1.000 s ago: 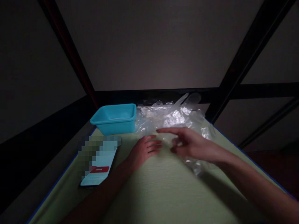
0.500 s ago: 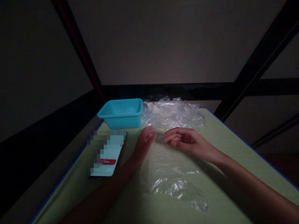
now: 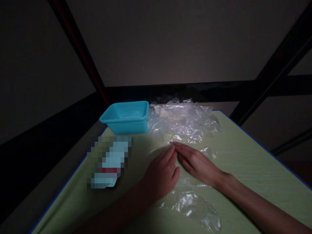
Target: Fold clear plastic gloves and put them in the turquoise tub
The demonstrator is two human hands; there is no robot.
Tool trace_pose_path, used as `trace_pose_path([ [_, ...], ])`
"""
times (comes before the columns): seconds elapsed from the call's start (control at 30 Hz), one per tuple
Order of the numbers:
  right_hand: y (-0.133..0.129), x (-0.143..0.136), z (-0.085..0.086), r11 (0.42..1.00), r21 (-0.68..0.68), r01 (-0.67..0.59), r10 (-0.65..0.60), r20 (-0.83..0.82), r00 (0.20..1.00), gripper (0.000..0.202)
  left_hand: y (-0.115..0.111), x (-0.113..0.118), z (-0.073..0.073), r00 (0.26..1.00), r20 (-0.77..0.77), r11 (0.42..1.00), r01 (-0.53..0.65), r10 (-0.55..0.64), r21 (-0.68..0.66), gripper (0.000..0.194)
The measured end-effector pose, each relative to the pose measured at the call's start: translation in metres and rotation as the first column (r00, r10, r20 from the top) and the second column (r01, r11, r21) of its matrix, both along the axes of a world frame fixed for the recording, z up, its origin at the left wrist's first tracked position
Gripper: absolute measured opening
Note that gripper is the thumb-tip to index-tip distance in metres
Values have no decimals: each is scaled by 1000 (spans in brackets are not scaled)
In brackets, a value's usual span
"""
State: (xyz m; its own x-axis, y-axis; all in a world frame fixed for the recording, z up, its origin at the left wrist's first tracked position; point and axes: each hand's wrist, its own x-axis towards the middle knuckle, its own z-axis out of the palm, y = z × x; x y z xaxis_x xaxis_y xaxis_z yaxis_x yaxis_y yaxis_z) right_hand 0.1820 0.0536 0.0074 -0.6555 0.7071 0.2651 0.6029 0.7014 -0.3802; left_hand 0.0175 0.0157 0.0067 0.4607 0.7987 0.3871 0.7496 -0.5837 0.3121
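The clear plastic sheet point(image 3: 187, 201) is lying flat on the green table point(image 3: 255, 162) now, and both palms are pressing down on it, fingers spread flat, nothing pinched. The left hand point(image 3: 162, 174) has slid in next to the right hand point(image 3: 195, 162), fingertips touching. Beyond them the plastic pile point(image 3: 182, 118) and teal tub point(image 3: 125, 117) are sitting unchanged.

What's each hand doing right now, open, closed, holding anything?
Left hand: open, flat, palm down on the clear plastic sheet.
Right hand: open, flat on the same sheet, gripping nothing.
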Motion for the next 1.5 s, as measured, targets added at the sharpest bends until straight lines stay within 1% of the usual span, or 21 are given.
trace_pose_path([
  [0.1, 0, 1, -5, 1000, 7, -7, 7, 67, 998, 48, 0, 3, -11, 998, -69, 996, -19, 13, -88, 51],
  [0.2, 0, 2, -6, 1000, 9, -9, 8, 152, 988, 51, 0, 3, -14, 989, -146, 990, -21, 0, -138, 60],
  [0.3, -1, 2, -5, 1000, 12, 4, -7, 232, 973, 55, 0, 3, -15, 978, -209, 986, -41, 6, -163, 65],
  [0.4, -1, 3, -5, 1000, 25, 13, -20, 287, 958, 59, 0, 3, -17, 970, -245, 988, -50, 13, -148, 65],
  [0.57, 1, 15, -8, 998, 46, 54, -64, 279, 958, 64, -2, -4, -18, 970, -241, 994, -44, 19, -99, 62],
  [0.73, 5, 40, -12, 991, 67, 115, -129, 281, 951, 64, -5, -15, -15, 963, -269, 991, -46, 10, -127, 59],
  [0.87, 8, 57, -15, 982, 86, 168, -185, 263, 947, 64, -8, -25, -13, 961, -274, 985, -75, 31, -155, 58],
  [1.07, 10, 68, -17, 976, 84, 201, -217, 281, 935, 67, -11, -34, -8, 941, -334, 968, -122, 44, -217, 58],
  [1.17, 10, 69, -13, 976, 54, 211, -218, 284, 934, 66, -11, -35, -8, 940, -337, 970, -123, 46, -211, 58],
  [1.23, 4, 65, -7, 971, 40, 236, -238, 260, 936, 63, -11, -35, -10, 944, -326, 976, -116, 50, -187, 57],
  [1.3, -7, 54, 2, 967, 39, 252, -255, 213, 943, 60, -12, -35, -12, 947, -316, 981, -110, 54, -162, 57],
  [1.4, -32, 23, 12, 988, 20, 151, -152, 149, 977, 50, -12, -36, -16, 950, -307, 985, -103, 57, -136, 57],
  [1.5, -54, -7, 13, 1000, 3, 14, -14, 160, 987, 51, -11, -37, -17, 951, -305, 988, -98, 58, -118, 58],
])
